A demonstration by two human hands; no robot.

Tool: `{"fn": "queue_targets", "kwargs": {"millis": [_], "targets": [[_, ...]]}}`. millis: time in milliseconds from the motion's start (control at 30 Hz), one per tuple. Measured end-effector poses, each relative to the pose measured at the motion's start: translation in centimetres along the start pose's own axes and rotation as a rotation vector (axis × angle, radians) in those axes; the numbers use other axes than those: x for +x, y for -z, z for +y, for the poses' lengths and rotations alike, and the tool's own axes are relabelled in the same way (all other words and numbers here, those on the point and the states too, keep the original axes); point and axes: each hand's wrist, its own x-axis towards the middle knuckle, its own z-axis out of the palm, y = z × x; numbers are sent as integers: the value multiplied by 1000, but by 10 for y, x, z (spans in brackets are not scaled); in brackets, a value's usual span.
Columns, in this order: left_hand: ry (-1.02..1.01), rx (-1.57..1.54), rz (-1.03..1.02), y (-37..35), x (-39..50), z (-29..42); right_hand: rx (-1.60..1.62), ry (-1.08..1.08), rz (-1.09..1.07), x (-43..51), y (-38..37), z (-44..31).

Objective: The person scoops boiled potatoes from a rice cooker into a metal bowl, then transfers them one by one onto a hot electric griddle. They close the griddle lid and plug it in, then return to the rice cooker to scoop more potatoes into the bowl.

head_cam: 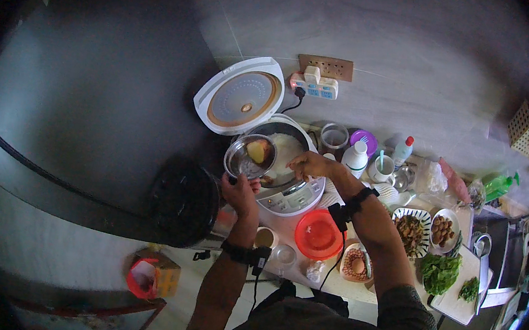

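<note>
My left hand (241, 195) grips the rim of a round metal bowl (233, 157), tilted over the left side of a white rice cooker (297, 201). A yellowish piece of food (258, 151) lies in the bowl. The cooker's lid (242, 97) stands raised, and white contents, apparently rice (286, 149), show in its inner pot. A brownish piece (267, 180) lies near the pot's front edge, partly hidden. Over the pot's right side is my right hand (310, 165), its fingers bent and somewhat apart with nothing visible in them.
A red plastic basin (319, 234) sits in front of the cooker. To the right are a white bottle (355, 158), a mug (381, 170), a striped dish of food (408, 231) and leafy greens (440, 273) by a cutting board (454, 298). A power strip (322, 88) hangs on the wall behind.
</note>
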Motion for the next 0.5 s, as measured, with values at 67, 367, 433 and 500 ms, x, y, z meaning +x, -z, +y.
{"fn": "queue_targets", "kwargs": {"millis": [67, 367, 433, 500], "targets": [[74, -31, -51, 3, 7, 0, 43, -14, 31, -4, 2, -3], [-36, -79, -18, -3, -6, 11, 125, 42, 96, -37, 5, 1], [-38, -74, -37, -3, -5, 12, 186, 66, 102, -39, 3, 6], [-35, -70, -47, -3, -4, 12, 224, 33, 125, -41, 4, 9]]}}
